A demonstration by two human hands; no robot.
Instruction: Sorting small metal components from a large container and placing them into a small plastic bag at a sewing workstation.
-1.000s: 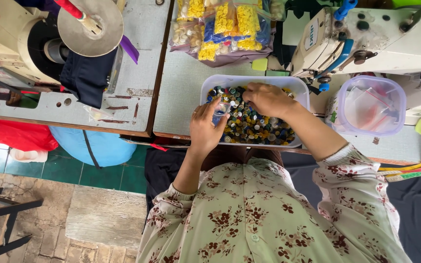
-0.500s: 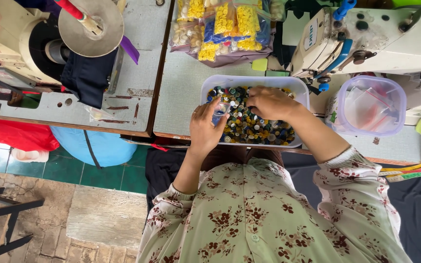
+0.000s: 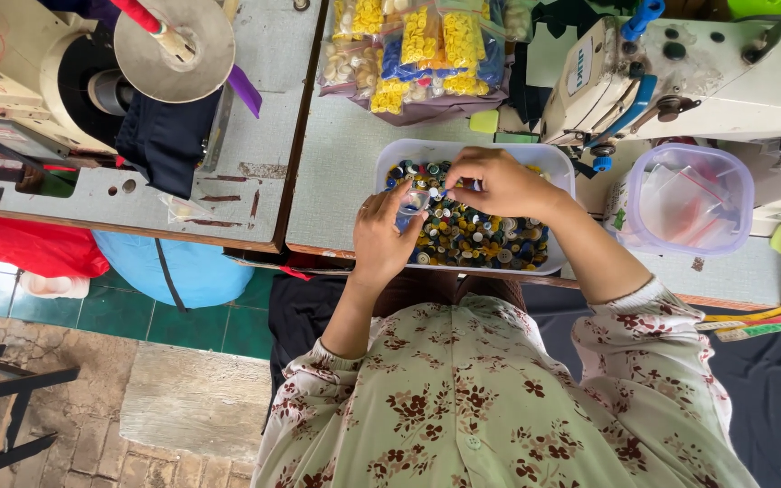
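A white rectangular tray [image 3: 555, 163] full of mixed coloured buttons [image 3: 481, 237] sits at the table's front edge. My left hand [image 3: 380, 237] is over the tray's left end and holds what looks like a small clear plastic bag [image 3: 414, 204] between thumb and fingers. My right hand [image 3: 499, 185] hovers over the middle of the tray. Its fingertips are pinched together right beside the bag's top. Whatever they pinch is too small to see.
Bags of yellow, blue and cream buttons [image 3: 418, 54] lie behind the tray. A sewing machine [image 3: 680, 72] stands at the right, with a clear tub of small plastic bags [image 3: 689, 201] below it. A second machine with a thread disc [image 3: 174, 45] is at the left. A measuring tape [image 3: 770, 321] lies at far right.
My right hand has moved left across the tray to meet my left hand. My left hand has lifted slightly, with the clear bag now showing at its fingertips.
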